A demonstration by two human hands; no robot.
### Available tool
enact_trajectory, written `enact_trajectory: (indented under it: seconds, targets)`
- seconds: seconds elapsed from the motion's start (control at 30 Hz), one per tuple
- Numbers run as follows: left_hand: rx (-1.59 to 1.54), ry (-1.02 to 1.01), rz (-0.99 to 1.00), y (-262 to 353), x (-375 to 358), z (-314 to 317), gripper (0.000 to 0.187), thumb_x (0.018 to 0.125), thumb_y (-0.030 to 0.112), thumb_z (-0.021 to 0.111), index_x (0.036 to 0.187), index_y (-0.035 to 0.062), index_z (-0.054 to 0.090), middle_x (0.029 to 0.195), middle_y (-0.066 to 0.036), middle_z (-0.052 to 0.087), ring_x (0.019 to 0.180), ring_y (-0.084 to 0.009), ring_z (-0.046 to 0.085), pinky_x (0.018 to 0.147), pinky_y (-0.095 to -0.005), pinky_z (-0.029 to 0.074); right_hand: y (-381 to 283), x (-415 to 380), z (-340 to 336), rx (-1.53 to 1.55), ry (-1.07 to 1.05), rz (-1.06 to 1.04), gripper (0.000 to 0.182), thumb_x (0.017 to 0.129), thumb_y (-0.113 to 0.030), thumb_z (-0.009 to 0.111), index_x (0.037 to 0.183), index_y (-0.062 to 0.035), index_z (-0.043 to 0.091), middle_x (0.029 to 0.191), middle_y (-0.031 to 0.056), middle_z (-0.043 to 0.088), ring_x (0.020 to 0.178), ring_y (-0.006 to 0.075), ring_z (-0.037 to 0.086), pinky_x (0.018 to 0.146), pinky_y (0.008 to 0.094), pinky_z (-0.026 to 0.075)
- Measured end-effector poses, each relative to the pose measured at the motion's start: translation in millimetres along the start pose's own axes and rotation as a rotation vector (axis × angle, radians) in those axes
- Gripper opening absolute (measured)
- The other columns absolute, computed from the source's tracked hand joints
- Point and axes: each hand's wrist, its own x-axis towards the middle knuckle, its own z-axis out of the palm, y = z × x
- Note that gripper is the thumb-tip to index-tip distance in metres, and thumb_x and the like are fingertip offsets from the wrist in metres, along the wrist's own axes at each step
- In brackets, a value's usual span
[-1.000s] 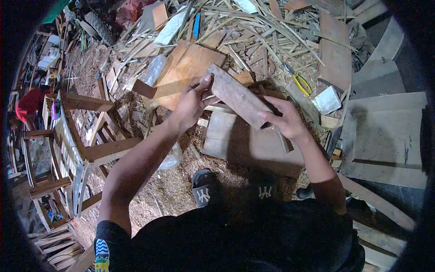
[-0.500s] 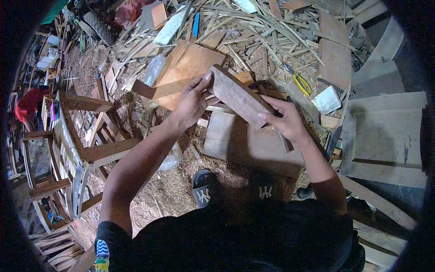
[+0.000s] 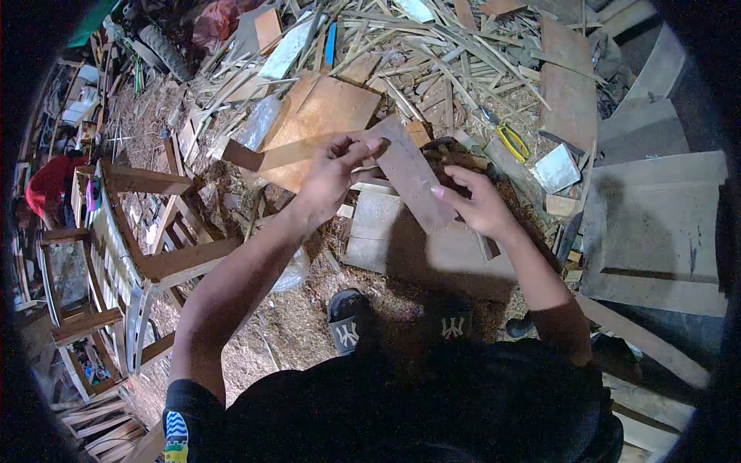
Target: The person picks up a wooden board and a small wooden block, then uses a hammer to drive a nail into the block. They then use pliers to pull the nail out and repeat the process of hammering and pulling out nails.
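A short wooden board (image 3: 413, 176) is held up in front of me, its broad face tilted toward the camera. My left hand (image 3: 333, 174) grips its upper left end between thumb and fingers. At the board's right edge, my right hand (image 3: 477, 202) touches the face with the thumb, while its fingers are spread apart behind the edge. Below the board lies a wide wooden panel (image 3: 374, 235) on the sawdust. An orange-brown plywood sheet (image 3: 320, 116) lies beyond my left hand.
Yellow-handled pliers (image 3: 512, 143) lie right of my hands, near a pale block (image 3: 556, 169). Wood offcuts (image 3: 432, 38) cover the ground ahead. Wooden frames (image 3: 166, 262) stand at left, where a person in red (image 3: 52, 185) bends. A panelled wooden piece (image 3: 656, 231) is at right.
The board has turned so that its broad face shows more and its edge less. The fingers of my right hand have loosened and spread.
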Motion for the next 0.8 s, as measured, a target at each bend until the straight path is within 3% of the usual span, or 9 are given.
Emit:
enact_trajectory:
  seconds: [0.13,0.2,0.33,0.4,0.5,0.63,0.73,0.8]
  targets:
    - [0.002,-0.084,0.015,5,-10,13,0.031,0.099,0.021,0.069,0.122,0.0016,0.062,0.117,-0.007,0.069,0.106,-0.0171,0.067,0.092,-0.0327,0.057,-26,5,-1,0.103,0.024,-0.005,0.067,0.095,-0.036,0.074,0.14,0.0087,0.052,0.139,0.0249,0.06,0.13,0.0301,0.057,0.11,0.0399,0.043]
    - [0.006,-0.139,0.012,5,-11,17,0.038,0.095,0.017,0.073,0.126,-0.0031,0.064,0.116,-0.01,0.072,0.105,-0.0176,0.069,0.092,-0.0347,0.058,-32,6,2,0.082,0.096,-0.036,0.066,0.095,-0.036,0.074,0.141,0.0063,0.053,0.135,0.0216,0.062,0.125,0.0258,0.059,0.106,0.0382,0.046]
    - [-0.012,-0.124,0.009,0,-10,17,0.038,0.095,0.014,0.074,0.127,-0.0025,0.064,0.115,-0.01,0.072,0.104,-0.0168,0.069,0.091,-0.0338,0.057,-15,13,10,0.089,0.094,-0.032,0.058,0.096,-0.032,0.074,0.137,0.0049,0.056,0.126,0.0157,0.067,0.115,0.0192,0.062,0.1,0.0347,0.048]
    - [0.058,-0.209,0.029,0,-8,13,0.046,0.095,0.017,0.073,0.136,0.0015,0.059,0.124,-0.009,0.069,0.114,-0.0187,0.066,0.103,-0.0366,0.052,-10,17,12,0.052,0.086,-0.059,0.046,0.095,-0.024,0.074,0.13,0.0028,0.061,0.116,0.0092,0.07,0.106,0.0135,0.063,0.094,0.0312,0.05]
    - [0.183,-0.193,0.049,2,-11,15,0.047,0.094,0.014,0.074,0.136,0.0013,0.06,0.126,-0.008,0.069,0.113,-0.0175,0.066,0.102,-0.035,0.052,-26,10,1,0.173,-0.014,-0.065,0.036,0.094,-0.018,0.075,0.122,0.0017,0.063,0.11,0.006,0.071,0.103,0.0124,0.064,0.095,0.031,0.05]
    - [0.136,-0.23,0.032,4,-14,17,0.047,0.093,0.013,0.074,0.137,0.0016,0.06,0.127,-0.008,0.069,0.112,-0.0168,0.066,0.1,-0.0333,0.052,-30,6,2,0.318,-0.017,-0.118,0.036,0.093,-0.016,0.075,0.123,0.0003,0.063,0.108,0.0055,0.07,0.103,0.0129,0.065,0.095,0.0318,0.051]
    - [0.171,-0.241,0.057,2,-13,19,0.046,0.092,0.013,0.076,0.134,0.0017,0.062,0.125,-0.008,0.069,0.111,-0.0163,0.066,0.098,-0.0329,0.052,-28,6,3,0.308,0.014,-0.136,0.04,0.093,-0.016,0.075,0.126,0.0003,0.061,0.108,0.0082,0.072,0.096,0.0135,0.066,0.088,0.0328,0.053]
    - [0.189,-0.232,0.067,2,-11,21,0.048,0.092,0.013,0.076,0.136,0.0013,0.06,0.123,-0.008,0.069,0.111,-0.0159,0.065,0.098,-0.0329,0.052,-19,7,8,0.311,0.052,-0.254,0.043,0.093,-0.015,0.075,0.13,-0.0003,0.058,0.107,0.0085,0.07,0.097,0.0137,0.066,0.083,0.0323,0.056]
